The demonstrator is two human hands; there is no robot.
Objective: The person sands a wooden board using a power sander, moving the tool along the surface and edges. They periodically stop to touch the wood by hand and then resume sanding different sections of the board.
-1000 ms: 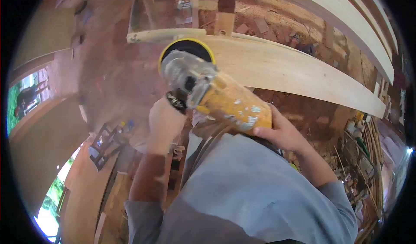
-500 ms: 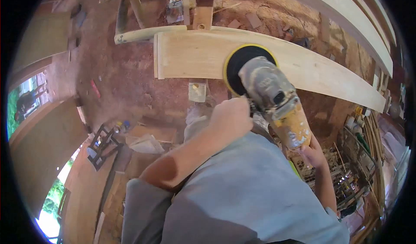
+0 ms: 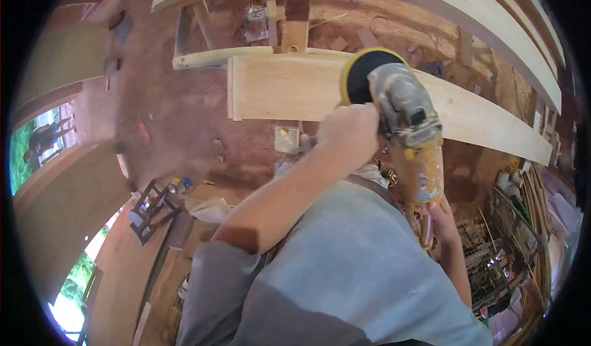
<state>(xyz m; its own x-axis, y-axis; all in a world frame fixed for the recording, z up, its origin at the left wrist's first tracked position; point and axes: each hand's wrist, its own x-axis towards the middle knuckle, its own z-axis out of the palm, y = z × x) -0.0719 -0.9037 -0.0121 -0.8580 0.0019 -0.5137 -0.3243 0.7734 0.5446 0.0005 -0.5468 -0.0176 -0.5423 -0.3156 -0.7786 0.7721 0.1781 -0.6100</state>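
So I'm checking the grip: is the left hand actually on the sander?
Touching. The head view shows the left hand closed against the side of the sander near its head, with no gap, while the disc sits over the pale plank.

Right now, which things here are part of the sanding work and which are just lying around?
In use: sander, gripped by left hand and right hand; pale plank under its disc.

Lying about: black stand, red tool on the dirt floor, upper plank.
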